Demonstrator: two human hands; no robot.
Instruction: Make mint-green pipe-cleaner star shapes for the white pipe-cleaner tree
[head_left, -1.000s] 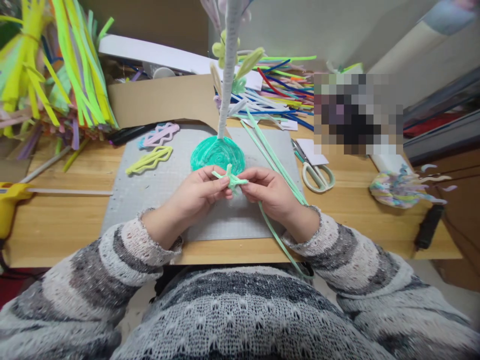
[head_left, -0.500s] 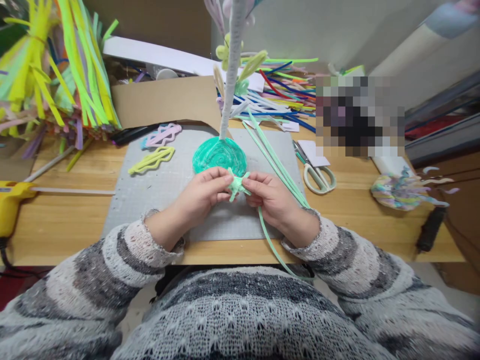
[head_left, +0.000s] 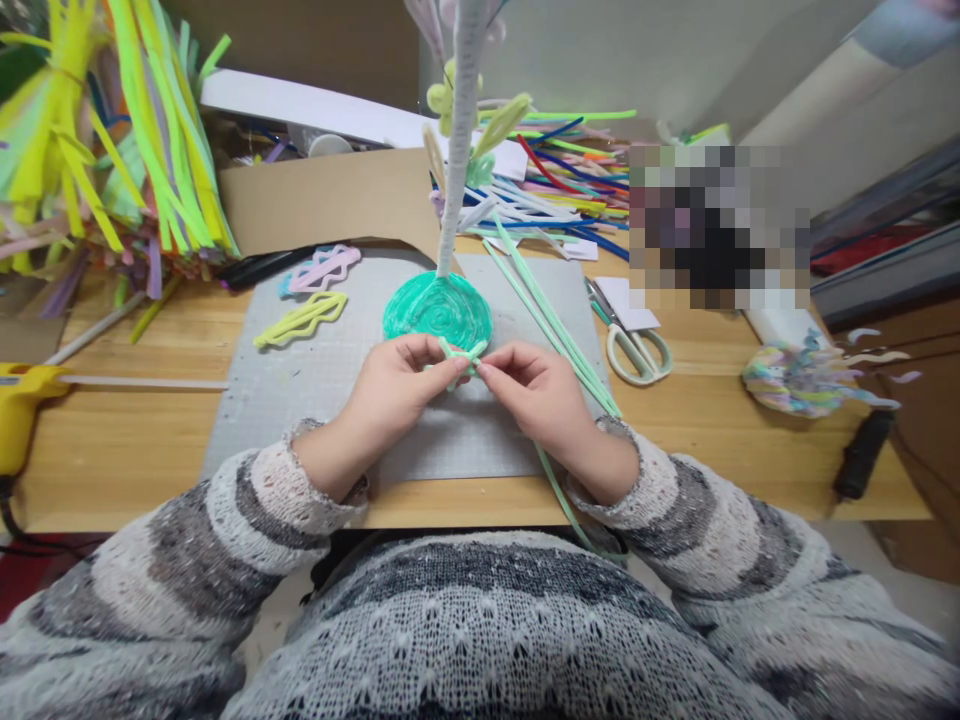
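Note:
Between my fingertips is a small piece of bent mint-green pipe cleaner [head_left: 466, 354], partly hidden by both hands. My left hand [head_left: 397, 390] pinches it from the left with thumb and forefinger. From the right, the thumb and forefinger of my right hand [head_left: 541, 398] close on its other side. A long mint-green strand hangs below my right hand towards the table's front edge. Just beyond my hands stands a white wrapped stem [head_left: 454, 170] on a round green coiled base [head_left: 438, 312]. More mint-green pipe cleaners [head_left: 551, 320] lie beside my right wrist.
A grey cutting mat [head_left: 315, 400] lies under my hands, with zigzag yellow [head_left: 301, 320] and lilac [head_left: 322, 270] pieces on it. White-handled scissors [head_left: 639, 352] rest at right. A yellow glue gun [head_left: 26, 410] is at far left, below bundled pipe cleaners [head_left: 150, 130].
My right hand has shifted its pinch, fingers now closer to the left hand. The green piece has turned and shows less between the fingers. The view has moved slightly.

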